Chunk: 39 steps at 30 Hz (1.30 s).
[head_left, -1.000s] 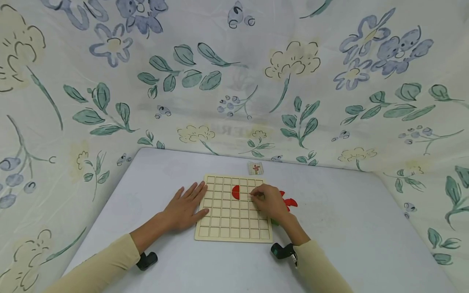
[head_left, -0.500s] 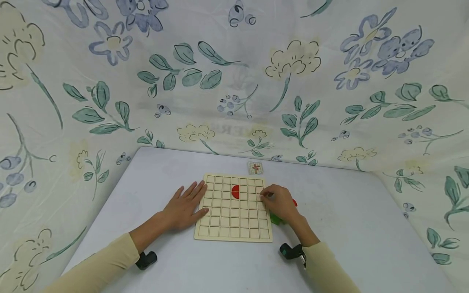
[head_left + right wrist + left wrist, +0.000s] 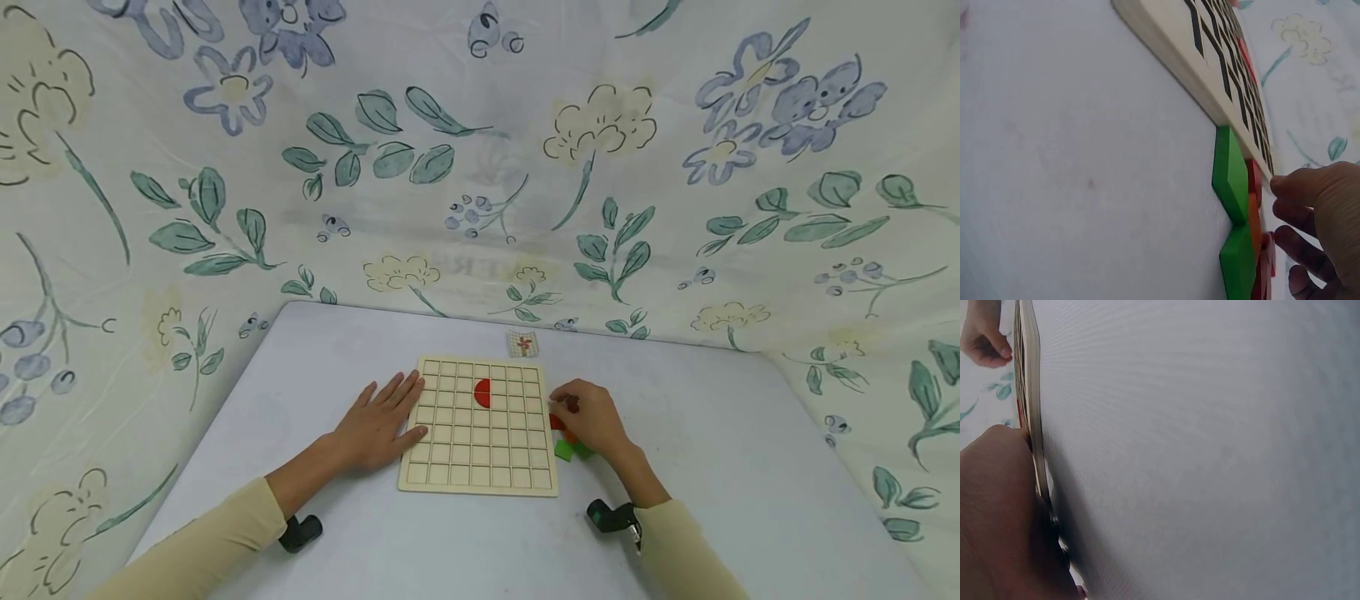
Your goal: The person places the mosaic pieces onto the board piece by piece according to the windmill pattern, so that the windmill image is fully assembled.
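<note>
A pale wooden grid board [image 3: 480, 457] lies on the white table, with a red half-circle shape [image 3: 483, 393] spanning two upper cells. My left hand [image 3: 378, 425] rests flat along the board's left edge, fingers spread. Just off the right edge, my right hand [image 3: 592, 412] hovers with fingers loosely bent over a small pile of pieces. In the right wrist view the thumb and fingertips are apart, nothing visible between them, close to the red pieces [image 3: 1254, 178]. Green pieces [image 3: 1230, 178] and an orange piece [image 3: 1252, 219] lie against them; the hand hides part of the pile in the head view.
A small card [image 3: 523, 344] with a red pinwheel-like picture on a grid lies behind the board. Floral cloth [image 3: 480, 208] hangs behind the table. A black wrist camera [image 3: 611, 517] sits below the right forearm, another [image 3: 302, 533] below the left.
My right hand has moved right, from above the board's right columns to the pile beside it, uncovering the board's right edge and green pieces. The left hand has stayed still.
</note>
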Each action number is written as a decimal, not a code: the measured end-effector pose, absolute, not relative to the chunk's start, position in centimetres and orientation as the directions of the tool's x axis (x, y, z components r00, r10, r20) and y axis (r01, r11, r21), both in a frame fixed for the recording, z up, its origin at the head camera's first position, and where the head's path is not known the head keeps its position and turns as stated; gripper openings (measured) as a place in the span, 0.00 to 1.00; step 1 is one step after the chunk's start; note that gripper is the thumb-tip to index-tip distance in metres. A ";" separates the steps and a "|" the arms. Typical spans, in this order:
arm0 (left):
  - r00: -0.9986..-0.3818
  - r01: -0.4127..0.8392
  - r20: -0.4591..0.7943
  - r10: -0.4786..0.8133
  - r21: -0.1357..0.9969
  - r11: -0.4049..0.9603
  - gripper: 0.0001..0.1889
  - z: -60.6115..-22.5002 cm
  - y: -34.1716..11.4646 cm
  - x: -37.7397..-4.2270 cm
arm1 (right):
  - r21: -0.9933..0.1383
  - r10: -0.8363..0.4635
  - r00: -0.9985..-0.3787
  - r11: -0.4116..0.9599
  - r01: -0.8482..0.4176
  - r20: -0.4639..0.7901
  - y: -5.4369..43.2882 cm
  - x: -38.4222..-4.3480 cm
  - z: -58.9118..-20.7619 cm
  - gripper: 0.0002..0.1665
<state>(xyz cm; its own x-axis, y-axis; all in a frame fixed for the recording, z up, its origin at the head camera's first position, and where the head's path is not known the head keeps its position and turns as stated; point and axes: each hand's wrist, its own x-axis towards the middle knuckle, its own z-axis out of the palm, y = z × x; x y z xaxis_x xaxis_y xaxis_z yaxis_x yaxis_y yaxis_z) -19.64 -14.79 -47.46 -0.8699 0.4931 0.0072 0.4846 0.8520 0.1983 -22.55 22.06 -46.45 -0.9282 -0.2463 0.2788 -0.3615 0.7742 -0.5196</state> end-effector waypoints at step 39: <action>-0.872 0.483 0.016 0.489 0.189 0.855 0.42 -47.5 -14.8 -19.6 | -0.433 0.032 -0.990 0.901 -0.032 0.140 22.6 -23.7 -46.3 0.12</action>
